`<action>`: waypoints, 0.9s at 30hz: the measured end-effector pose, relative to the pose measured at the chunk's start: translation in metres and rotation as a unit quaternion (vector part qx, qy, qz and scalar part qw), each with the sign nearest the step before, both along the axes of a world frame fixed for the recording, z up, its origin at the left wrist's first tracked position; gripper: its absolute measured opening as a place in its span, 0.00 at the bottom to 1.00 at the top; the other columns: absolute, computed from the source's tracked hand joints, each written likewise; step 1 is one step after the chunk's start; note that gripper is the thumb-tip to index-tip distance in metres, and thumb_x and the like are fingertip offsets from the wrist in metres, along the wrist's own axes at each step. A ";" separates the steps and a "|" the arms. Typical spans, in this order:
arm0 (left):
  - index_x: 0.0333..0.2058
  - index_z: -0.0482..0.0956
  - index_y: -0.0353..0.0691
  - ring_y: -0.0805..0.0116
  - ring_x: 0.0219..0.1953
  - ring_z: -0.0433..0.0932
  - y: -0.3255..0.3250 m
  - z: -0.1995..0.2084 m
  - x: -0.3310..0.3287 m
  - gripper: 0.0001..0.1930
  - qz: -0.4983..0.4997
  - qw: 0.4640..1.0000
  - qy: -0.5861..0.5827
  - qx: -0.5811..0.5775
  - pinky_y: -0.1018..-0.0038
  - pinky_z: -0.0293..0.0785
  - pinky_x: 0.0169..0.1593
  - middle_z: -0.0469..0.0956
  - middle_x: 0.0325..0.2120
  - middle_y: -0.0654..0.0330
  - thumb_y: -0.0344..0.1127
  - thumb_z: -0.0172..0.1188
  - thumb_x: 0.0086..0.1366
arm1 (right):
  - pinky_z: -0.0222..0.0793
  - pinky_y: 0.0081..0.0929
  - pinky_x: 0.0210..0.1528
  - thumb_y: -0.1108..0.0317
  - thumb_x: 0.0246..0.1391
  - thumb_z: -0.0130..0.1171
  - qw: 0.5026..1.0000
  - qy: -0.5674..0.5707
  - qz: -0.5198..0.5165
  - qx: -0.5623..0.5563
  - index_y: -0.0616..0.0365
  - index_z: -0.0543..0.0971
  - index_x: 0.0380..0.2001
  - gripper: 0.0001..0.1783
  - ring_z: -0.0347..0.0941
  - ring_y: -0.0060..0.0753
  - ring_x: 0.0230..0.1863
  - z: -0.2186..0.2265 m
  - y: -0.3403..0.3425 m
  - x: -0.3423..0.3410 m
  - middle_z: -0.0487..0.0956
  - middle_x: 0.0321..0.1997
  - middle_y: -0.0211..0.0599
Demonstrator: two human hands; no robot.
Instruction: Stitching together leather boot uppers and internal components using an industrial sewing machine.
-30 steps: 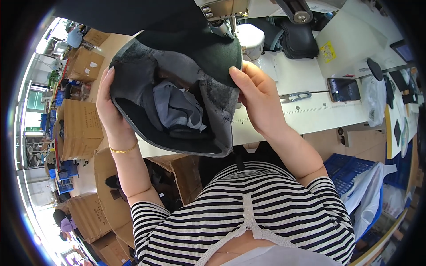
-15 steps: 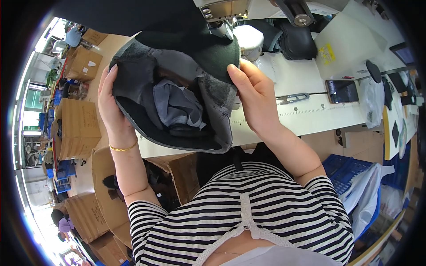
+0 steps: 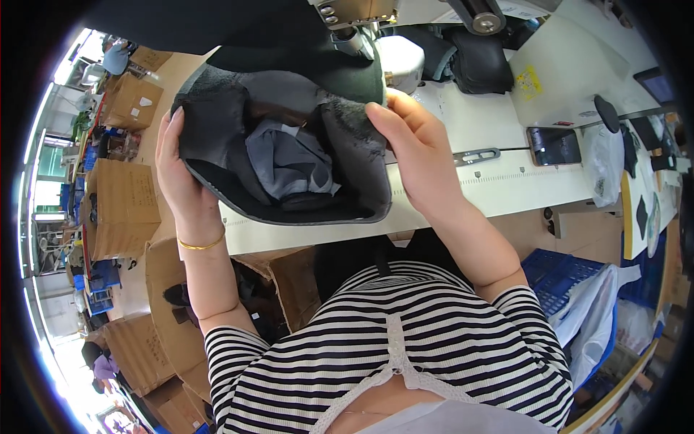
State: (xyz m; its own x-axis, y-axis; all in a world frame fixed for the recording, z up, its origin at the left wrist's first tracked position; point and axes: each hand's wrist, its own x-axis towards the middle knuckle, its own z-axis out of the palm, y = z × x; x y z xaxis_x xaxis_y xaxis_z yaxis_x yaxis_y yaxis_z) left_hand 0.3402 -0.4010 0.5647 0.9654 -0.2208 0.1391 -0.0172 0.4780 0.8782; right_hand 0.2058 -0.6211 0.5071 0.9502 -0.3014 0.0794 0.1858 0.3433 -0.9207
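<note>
White sewing table [image 3: 484, 116], centre right. Dark fabric shell [image 3: 238, 137], upper centre: your left hand [image 3: 176, 166] grips left edge, your right hand [image 3: 419, 148] pinches right edge. Best held evenly, fingertips clear of sewing-machine head [image 3: 358, 12].

– Any lettering you can read?
– None. The yellow sticker [image 3: 529, 83] on the white housing [image 3: 560, 61] has marks too small to make out.
– And along the bench [image 3: 535, 194]?
– A printed scale [image 3: 499, 175], its figures illegible.
– The cardboard at left?
– White labels [image 3: 135, 112] on one box [image 3: 121, 98], faint print [image 3: 147, 195] on the box below [image 3: 126, 217]; both unreadable.
</note>
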 end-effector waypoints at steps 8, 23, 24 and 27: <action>0.42 0.73 0.34 0.69 0.43 0.76 -0.010 0.003 -0.018 0.10 0.047 0.999 -0.023 0.005 0.74 0.73 0.47 0.76 0.40 0.58 0.30 0.47 0.66 | 0.66 0.12 0.42 0.65 0.62 0.47 1.000 0.007 -0.006 -0.007 0.67 0.73 0.47 0.16 0.71 0.13 0.39 0.005 -0.009 -0.001 0.77 0.40 0.30; 0.41 0.73 0.33 0.68 0.43 0.76 -0.012 -0.004 -0.012 0.09 0.025 0.999 -0.032 -0.011 0.74 0.71 0.49 0.76 0.40 0.57 0.28 0.49 0.65 | 0.46 0.13 0.20 0.64 0.60 0.51 0.992 -0.035 -0.076 -0.099 0.64 0.76 0.39 0.13 0.51 0.06 0.21 0.004 -0.013 -0.002 0.62 0.19 0.14; 0.41 0.74 0.33 0.68 0.43 0.76 -0.012 -0.004 -0.012 0.08 0.022 0.999 -0.033 -0.008 0.74 0.71 0.49 0.76 0.40 0.57 0.28 0.49 0.65 | 0.46 0.12 0.21 0.65 0.59 0.52 0.991 -0.038 -0.074 -0.108 0.64 0.76 0.40 0.13 0.51 0.06 0.21 0.004 -0.013 -0.003 0.63 0.19 0.14; 0.41 0.74 0.32 0.68 0.43 0.76 -0.012 -0.006 -0.010 0.09 0.019 0.999 -0.029 -0.007 0.74 0.71 0.49 0.77 0.40 0.57 0.27 0.50 0.64 | 0.62 0.12 0.43 0.66 0.60 0.51 0.991 -0.003 -0.045 -0.123 0.67 0.75 0.46 0.16 0.67 0.11 0.39 0.005 -0.017 -0.006 0.76 0.37 0.25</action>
State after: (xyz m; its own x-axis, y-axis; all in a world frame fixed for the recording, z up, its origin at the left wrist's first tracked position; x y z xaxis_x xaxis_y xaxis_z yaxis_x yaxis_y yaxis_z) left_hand 0.3301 -0.4130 0.5589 0.9630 -0.1821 0.1985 -0.0866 0.4885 0.8683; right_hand 0.1995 -0.6386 0.5124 0.9198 -0.3554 0.1662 0.2110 0.0909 -0.9733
